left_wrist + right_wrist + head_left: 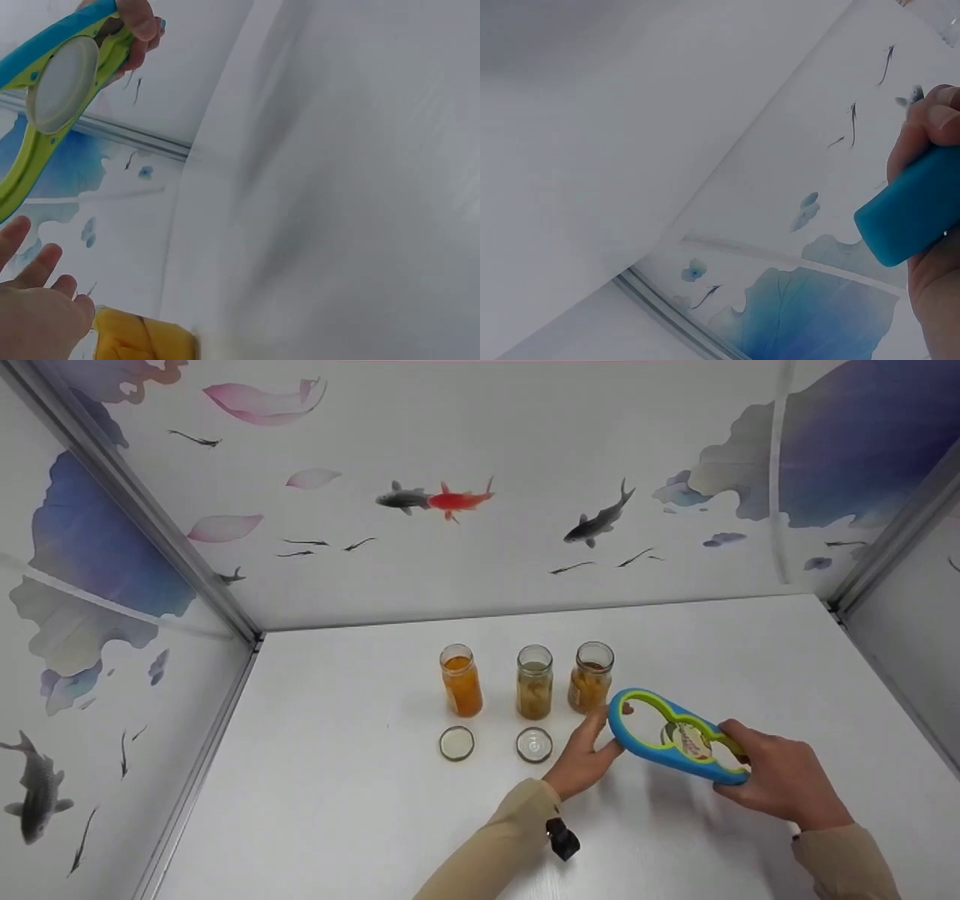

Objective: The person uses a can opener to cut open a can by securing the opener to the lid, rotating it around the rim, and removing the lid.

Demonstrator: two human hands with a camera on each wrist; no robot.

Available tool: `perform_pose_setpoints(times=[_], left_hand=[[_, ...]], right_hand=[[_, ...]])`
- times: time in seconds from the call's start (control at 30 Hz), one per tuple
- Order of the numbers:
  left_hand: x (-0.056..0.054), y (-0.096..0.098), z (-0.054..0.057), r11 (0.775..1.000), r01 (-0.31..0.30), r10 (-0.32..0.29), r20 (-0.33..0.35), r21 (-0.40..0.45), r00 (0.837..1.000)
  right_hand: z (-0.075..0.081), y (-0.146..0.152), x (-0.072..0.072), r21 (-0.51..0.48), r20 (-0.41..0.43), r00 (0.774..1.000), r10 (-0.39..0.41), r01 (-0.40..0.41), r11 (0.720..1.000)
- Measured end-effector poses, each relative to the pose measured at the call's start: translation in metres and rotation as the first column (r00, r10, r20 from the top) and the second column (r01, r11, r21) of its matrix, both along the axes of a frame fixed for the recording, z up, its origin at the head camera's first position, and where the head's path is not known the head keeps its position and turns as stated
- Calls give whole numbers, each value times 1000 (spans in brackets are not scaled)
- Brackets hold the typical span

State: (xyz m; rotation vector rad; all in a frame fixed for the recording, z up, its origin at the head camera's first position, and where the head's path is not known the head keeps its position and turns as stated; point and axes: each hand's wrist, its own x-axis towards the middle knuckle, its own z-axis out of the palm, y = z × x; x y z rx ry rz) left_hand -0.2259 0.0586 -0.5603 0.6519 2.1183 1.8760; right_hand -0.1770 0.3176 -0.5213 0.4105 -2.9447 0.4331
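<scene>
My right hand (787, 772) grips the narrow end of a blue and green jar opener (649, 750), which is tilted above the table. A round jar lid (688, 740) sits in the opener's middle opening; its pale underside (64, 86) shows in the left wrist view. My left hand (583, 757) is beside the opener's wide end, fingers spread and loosely extended; whether they touch it cannot be told. Just behind that hand stands an uncovered glass jar (590, 682) with yellow-brown contents. In the right wrist view, the opener's blue end (911, 210) lies in my right hand.
Two more uncovered jars, one orange (461, 686) and one with pale contents (534, 690), stand left of the first. In front of them lie two lids, one plain (457, 743) and one shiny (534, 745). Printed wall panels (480, 562) enclose the white table (322, 780).
</scene>
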Motion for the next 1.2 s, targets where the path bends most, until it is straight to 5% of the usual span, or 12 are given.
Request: perform_pose_setpoints(times=[0.1, 0.17, 0.23, 0.4, 0.53, 0.63, 0.77, 0.97, 1.07, 1.2], left_hand=[[5, 6, -1, 995, 56, -63, 85, 79, 994], [8, 10, -3, 985, 75, -104, 186, 156, 977], [11, 15, -5, 963, 77, -157, 307, 259, 939], [18, 26, -8, 878, 3, -286, 520, 479, 805], [20, 27, -8, 828, -75, -331, 593, 556, 734], [20, 24, -9, 817, -124, -332, 635, 563, 698], [20, 20, -10, 807, -123, -364, 650, 578, 667], [21, 13, -10, 745, -89, -482, 625, 661, 614], [21, 10, -10, 728, -74, -511, 611, 682, 605], [21, 8, -9, 734, -98, -497, 629, 672, 598]], right_hand=[[0, -5, 1, 10, -42, 999, 25, -25, 1000], [-1, -9, 1, 9, -71, 997, 39, -39, 999], [-2, -13, 0, 5, -98, 994, 55, -54, 999], [-4, -21, -1, -23, -135, 987, 85, -89, 996], [-7, -29, -2, -36, -134, 985, 109, -115, 993], [-10, -33, -2, -27, -133, 984, 123, -128, 991], [-12, -36, -1, -1, -138, 982, 130, -131, 991], [-17, -40, -2, 25, -169, 973, 155, -153, 988], [-18, -42, -2, 17, -171, 973, 158, -158, 987], [-20, -43, -2, 3, -185, 969, 164, -166, 986]])
